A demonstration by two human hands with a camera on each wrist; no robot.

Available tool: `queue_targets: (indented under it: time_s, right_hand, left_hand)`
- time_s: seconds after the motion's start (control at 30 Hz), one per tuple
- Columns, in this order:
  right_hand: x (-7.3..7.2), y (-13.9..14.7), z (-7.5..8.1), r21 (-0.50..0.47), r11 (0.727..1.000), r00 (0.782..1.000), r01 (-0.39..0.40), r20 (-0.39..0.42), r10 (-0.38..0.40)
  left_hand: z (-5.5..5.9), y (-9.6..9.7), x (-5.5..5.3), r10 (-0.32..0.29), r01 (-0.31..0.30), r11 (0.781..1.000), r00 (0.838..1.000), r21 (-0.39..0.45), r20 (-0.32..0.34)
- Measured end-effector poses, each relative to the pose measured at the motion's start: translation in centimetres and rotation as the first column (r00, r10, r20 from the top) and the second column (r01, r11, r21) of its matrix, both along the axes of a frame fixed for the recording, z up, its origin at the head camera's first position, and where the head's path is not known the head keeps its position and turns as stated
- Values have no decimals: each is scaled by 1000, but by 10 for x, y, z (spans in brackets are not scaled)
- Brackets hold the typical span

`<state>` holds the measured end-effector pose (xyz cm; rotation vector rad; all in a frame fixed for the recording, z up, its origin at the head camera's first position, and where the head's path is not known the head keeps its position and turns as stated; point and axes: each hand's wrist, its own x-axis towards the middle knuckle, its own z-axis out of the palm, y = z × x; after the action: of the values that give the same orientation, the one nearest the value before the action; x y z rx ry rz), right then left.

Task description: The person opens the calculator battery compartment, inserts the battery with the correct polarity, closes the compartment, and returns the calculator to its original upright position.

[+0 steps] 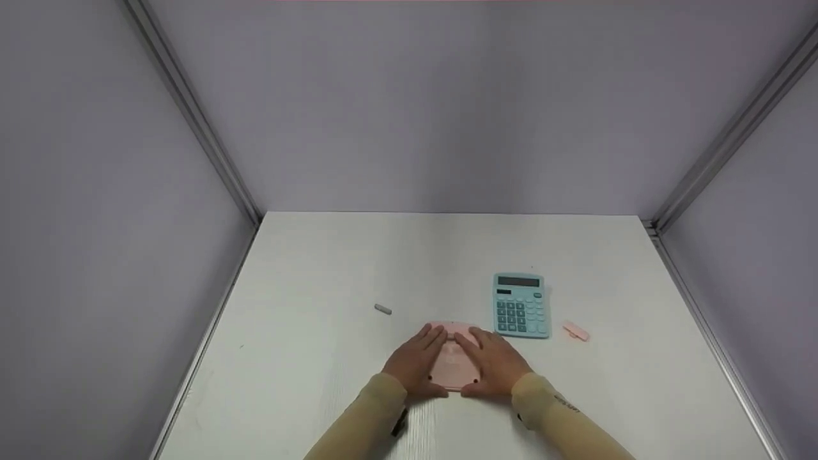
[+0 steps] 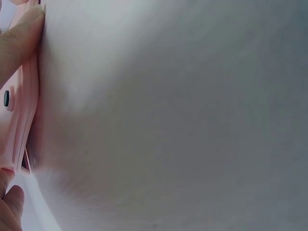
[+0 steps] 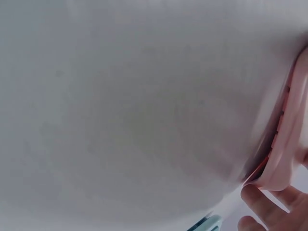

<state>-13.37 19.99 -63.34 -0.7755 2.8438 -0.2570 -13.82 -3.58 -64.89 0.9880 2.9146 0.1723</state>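
A pink calculator (image 1: 455,364) lies face down on the white desk (image 1: 319,383), near its front edge and about midway across, and it is held from both sides. The left hand (image 1: 415,363) is laid along its left edge and the right hand (image 1: 493,365) along its right edge, with the fingers of both stretched forward over the pink back so that the fingertips nearly meet near the far end. In the left wrist view, a fingertip (image 2: 19,38) is seen pressed against the pink edge (image 2: 19,125), where a small dark foot is set in the shell; in the right wrist view, fingertips (image 3: 262,202) are seen curled under the raised pink rim (image 3: 288,144). Thus the left grip is flat and relaxed upon the case, while the right grip is hooked on its edge. Both forearms are covered by tan sleeves (image 1: 370,415). Just beyond and to the right of the right hand, a blue calculator (image 1: 521,305) lies face up, close to but apart from the pink one. Further right, a small pink piece (image 1: 576,331) rests on the desk. To the left, well apart from the hands, a small grey cylinder (image 1: 383,309) lies alone. The desk is enclosed by pale walls (image 1: 447,115) joined by metal strips.
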Motion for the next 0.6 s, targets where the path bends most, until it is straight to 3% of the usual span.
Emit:
queue_targets:
  time_s: [0.2, 0.6]
  right_hand:
    - [1, 1, -3, 14, 1000, 1000, 13, -4, -13]
    - [1, 3, -6, -9, 999, 999, 40, -10, -40]
  left_hand:
    - [-3, 1, 0, 1, -1, 1000, 1000, -13, -32]
    - [5, -3, 2, 33, -34, 999, 999, 22, 20]
